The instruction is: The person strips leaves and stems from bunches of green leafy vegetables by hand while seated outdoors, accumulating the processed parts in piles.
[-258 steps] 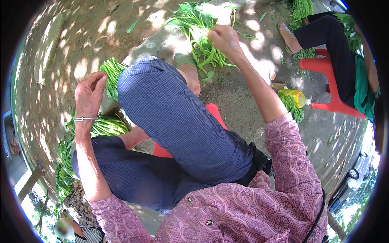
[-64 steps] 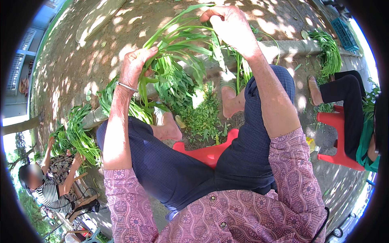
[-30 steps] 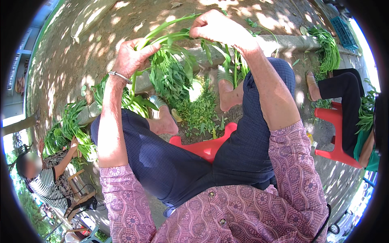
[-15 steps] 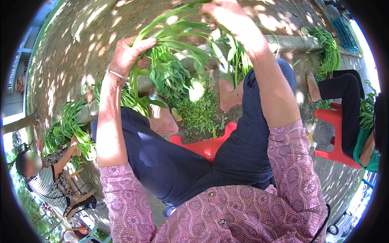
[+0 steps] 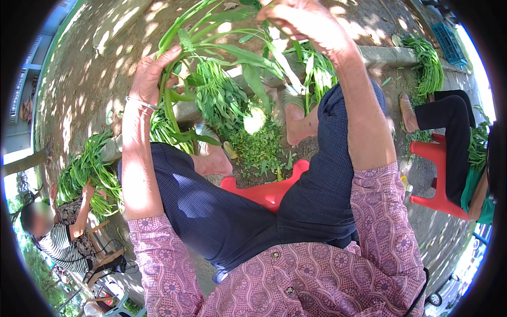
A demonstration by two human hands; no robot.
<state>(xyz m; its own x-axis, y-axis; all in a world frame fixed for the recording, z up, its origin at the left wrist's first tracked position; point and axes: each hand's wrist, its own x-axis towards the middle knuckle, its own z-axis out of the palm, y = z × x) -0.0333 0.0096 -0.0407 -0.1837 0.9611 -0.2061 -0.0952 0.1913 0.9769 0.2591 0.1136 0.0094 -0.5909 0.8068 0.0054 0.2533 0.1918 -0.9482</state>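
My left hand (image 5: 154,74) is closed around a bunch of water spinach (image 5: 182,39), its long green stems and narrow leaves fanning up and to the right. At the upper middle, my right hand (image 5: 303,24) has its fingers curled together, with a few green strands hanging just below them; the fingertips are partly washed out by sunlight. Between my feet lies a heap of picked leaves (image 5: 261,142). Behind it, a leafy bundle (image 5: 217,98) leans on a low concrete curb (image 5: 383,55). More greens (image 5: 319,74) rest by my right foot.
I sit on a red plastic stool (image 5: 264,193). At left, a person in a striped top (image 5: 66,243) handles another pile of greens (image 5: 90,166). To the right, someone in dark trousers sits on a red stool (image 5: 435,158). Further back are a green pile (image 5: 428,68) and a blue crate (image 5: 449,45).
My left hand has shifted left with its bunch, and the leaves have spread out more. My right hand has moved slightly right and down. The person at left has lowered a hand.
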